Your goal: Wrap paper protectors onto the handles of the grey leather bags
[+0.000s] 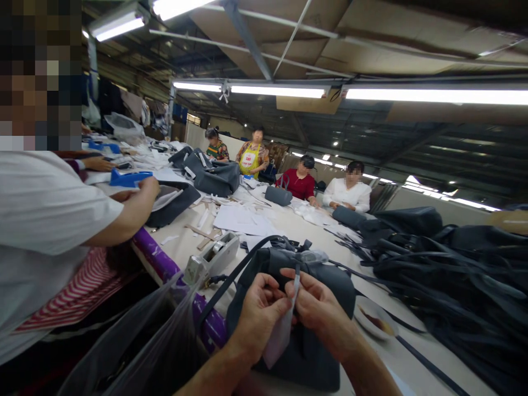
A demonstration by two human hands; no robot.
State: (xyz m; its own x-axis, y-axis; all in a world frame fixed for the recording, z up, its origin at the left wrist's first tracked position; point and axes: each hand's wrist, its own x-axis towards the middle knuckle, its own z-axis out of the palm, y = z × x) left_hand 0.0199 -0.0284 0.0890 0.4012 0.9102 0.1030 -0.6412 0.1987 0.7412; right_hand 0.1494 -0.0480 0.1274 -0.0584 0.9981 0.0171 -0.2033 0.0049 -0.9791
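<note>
A dark blue-grey handbag (pixel 325 357) rests on the table before me, its long strap curving off to the left. My left hand (pixel 264 305) and my right hand (pixel 315 302) meet above its front, both closed in a pinch. Between the right fingers runs a narrow grey strap (pixel 297 270), pale lower down. From the left fingertips hangs a thin whitish sheet (pixel 277 342), perhaps wrapping on the strap; its upper end is hidden by fingers. Clear plastic (pixel 314 256) covers a part on the bag's top.
A metal tape dispenser (pixel 212 258) stands left of the bag, a white dish (pixel 375 318) with brown residue right. Dark bags and straps (pixel 454 275) pile up at right. Paper scraps (pixel 243 220) lie beyond. A co-worker's arm (pixel 119 217) is at left; several people sit or stand opposite.
</note>
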